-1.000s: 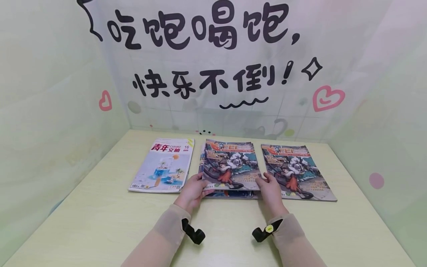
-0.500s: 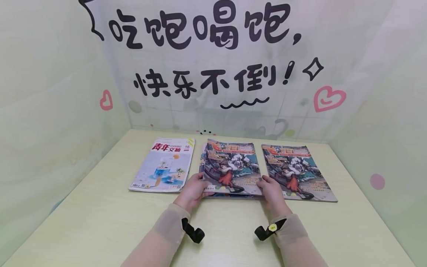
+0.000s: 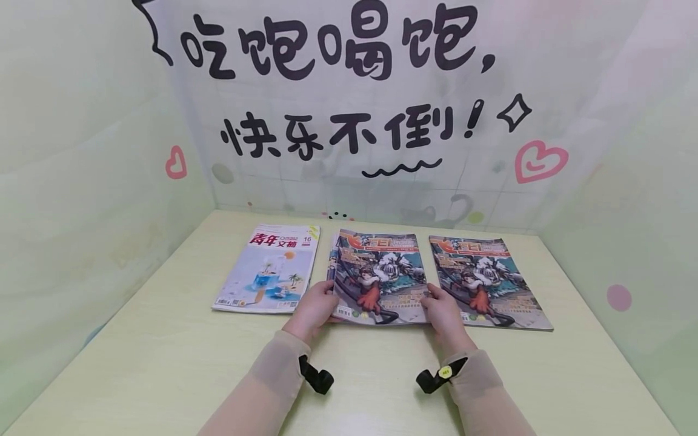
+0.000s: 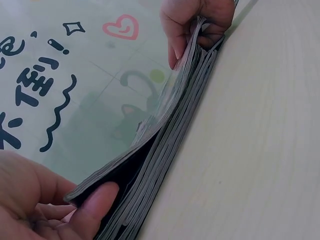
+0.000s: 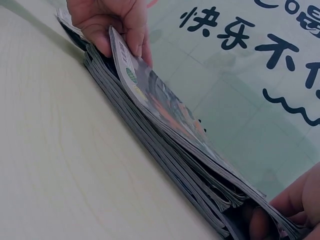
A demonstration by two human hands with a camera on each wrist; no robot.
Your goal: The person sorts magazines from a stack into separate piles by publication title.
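Both hands hold a magazine (image 3: 382,272) with a fantasy-character cover at the middle of the table. My left hand (image 3: 313,309) pinches its left edge near the front corner, thumb beneath it in the left wrist view. On the opposite edge, my right hand (image 3: 444,312) grips the near corner. Under the held magazine lies a stack of magazines (image 4: 172,145), almost fully covered in the head view. Both side corners of the top magazine are lifted off the stack, and its middle sags close onto it.
To the left lies a white magazine (image 3: 272,266) with an ice-pop cover. At the right is another magazine (image 3: 485,278) with the same fantasy cover, its left edge close to my right hand. The pale wooden table (image 3: 360,387) meets a printed wall sheet (image 3: 349,181) behind.
The held magazine has come slightly nearer to me and now covers the blue front strip of the stack that showed earlier. Both hands keep their grip; the side magazines stay put.
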